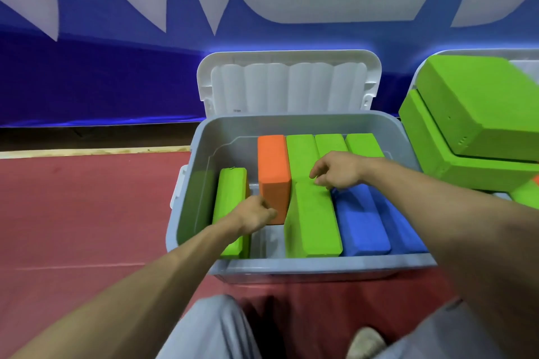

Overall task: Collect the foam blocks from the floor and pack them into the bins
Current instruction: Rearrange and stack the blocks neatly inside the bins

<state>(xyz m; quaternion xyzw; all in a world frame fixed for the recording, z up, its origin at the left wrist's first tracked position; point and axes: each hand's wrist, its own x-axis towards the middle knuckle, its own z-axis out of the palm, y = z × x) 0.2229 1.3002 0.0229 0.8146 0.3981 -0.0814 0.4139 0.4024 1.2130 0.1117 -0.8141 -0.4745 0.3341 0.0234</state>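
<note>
bin (191, 207) open | orange block (274, 172) on edge among green blocks (312, 221)

My grey bin (320, 266) holds one orange block (274, 172), green blocks (313, 221) and blue blocks (361, 221). Its lid (288, 81) is white, the floor (87, 213) red, the wall (87, 81) blue with white shapes, and my trousers (210, 329) grey.

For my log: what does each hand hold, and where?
Left hand grips the orange block at its near end. Right hand rests on a green block, far end; grip unclear.
</note>
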